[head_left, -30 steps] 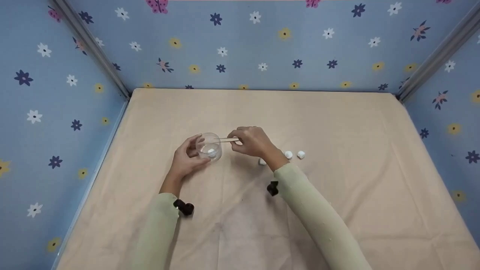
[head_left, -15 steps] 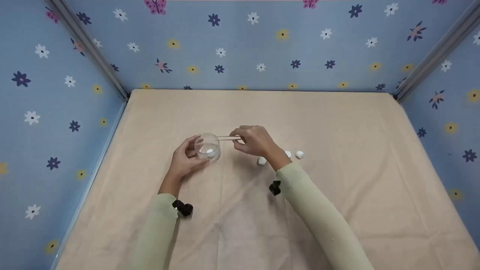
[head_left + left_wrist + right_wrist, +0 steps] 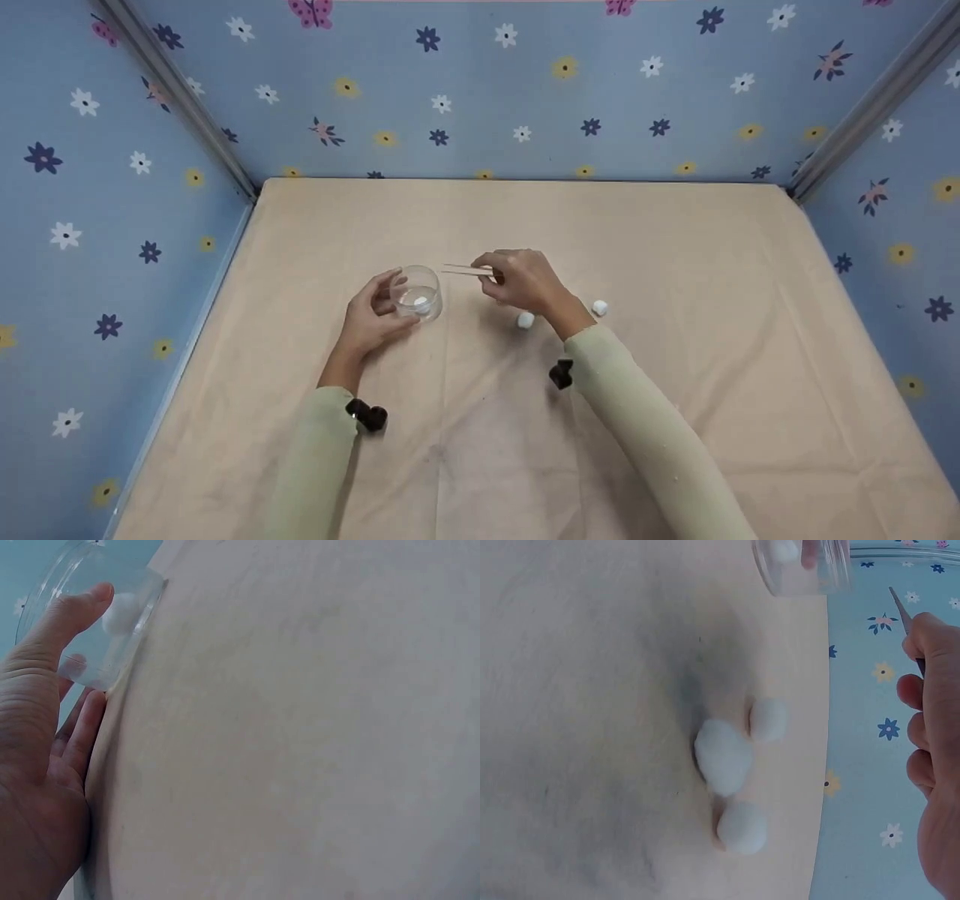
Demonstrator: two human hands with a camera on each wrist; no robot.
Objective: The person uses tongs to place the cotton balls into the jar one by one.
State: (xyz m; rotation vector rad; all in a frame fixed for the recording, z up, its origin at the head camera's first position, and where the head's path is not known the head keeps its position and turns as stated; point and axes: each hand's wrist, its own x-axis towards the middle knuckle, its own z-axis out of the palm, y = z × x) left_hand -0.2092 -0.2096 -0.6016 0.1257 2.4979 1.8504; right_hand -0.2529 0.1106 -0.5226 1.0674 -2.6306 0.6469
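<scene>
1. A person's left hand (image 3: 371, 319) steadies a clear cup (image 3: 417, 292) on the beige table (image 3: 675, 420), fingers (image 3: 71, 611) curled round its wall and thumb on the near side. One cotton ball (image 3: 421, 304) lies at the bottom of the cup.

2. The right hand (image 3: 525, 281) hangs just right of the cup, its fingers (image 3: 922, 634) pinching tweezers (image 3: 466, 270). The tips point left toward the rim and carry nothing that the head view shows.

3. Three more balls (image 3: 724, 756) sit on the table below and right of the right hand. The wrist view shows them clustered, the largest in the middle, a smaller one (image 3: 769, 718) nearest the cup and another (image 3: 742, 829) farthest from it. In the head view only two show, one (image 3: 526, 320) by the wrist and one (image 3: 599, 307) further right.

4. Judged from this, the step in hand is fetching the next ball. The tweezers would do best to swing down to the nearest one and approach from above with tips spread.

5. Cotton is soft and light, so a gentle pinch across the middle should hold. A hard squeeze may tear off fibres, and a nudge from the side may roll the ball into its neighbours.

6. The left hand's hold on the cup looks worth keeping, since a light cup may tip if the tweezers catch its rim.
</scene>
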